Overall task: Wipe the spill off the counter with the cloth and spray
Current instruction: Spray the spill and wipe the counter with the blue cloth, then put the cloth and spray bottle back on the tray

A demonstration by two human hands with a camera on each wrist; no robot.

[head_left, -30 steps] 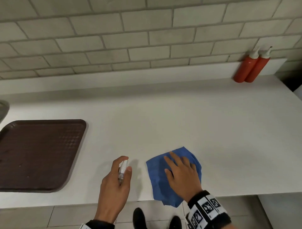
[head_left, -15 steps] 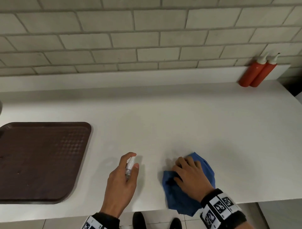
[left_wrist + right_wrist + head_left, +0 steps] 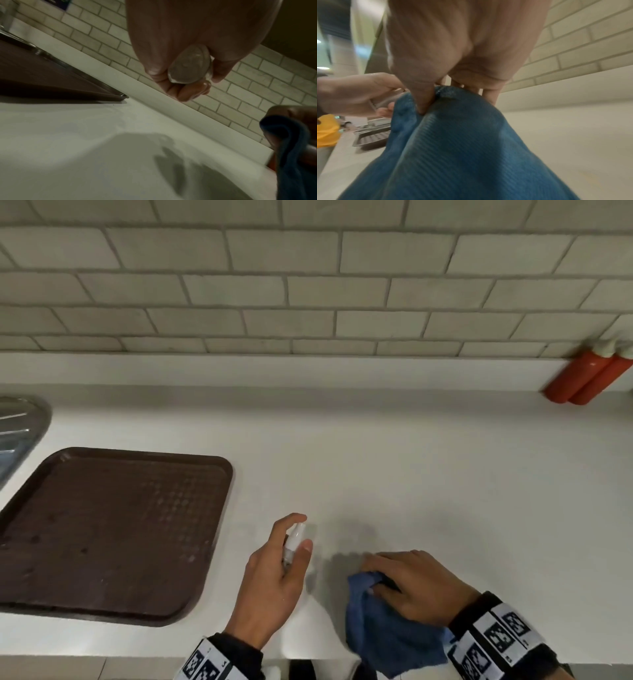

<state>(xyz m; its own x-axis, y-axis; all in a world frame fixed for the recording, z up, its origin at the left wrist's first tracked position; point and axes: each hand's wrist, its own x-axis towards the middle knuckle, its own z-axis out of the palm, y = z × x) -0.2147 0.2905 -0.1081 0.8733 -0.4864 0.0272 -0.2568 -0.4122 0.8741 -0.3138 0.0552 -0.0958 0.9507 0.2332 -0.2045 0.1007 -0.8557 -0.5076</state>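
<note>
Cloth [image 3: 390, 642] overhanging counter [image 3: 445, 474] edge

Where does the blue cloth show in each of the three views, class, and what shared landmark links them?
Head: blue cloth lower right, bunched under the right hand at the counter's front edge.
Left wrist: far right edge.
Right wrist: fills the lower centre, gripped.
Shared landmark: the tiled wall.

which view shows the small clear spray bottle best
The head view: the small clear spray bottle stands upright in the left hand, forefinger on its top. The left wrist view shows only its rounded base among the fingers. The right wrist view catches a blurred sliver behind the blue cloth.
</note>
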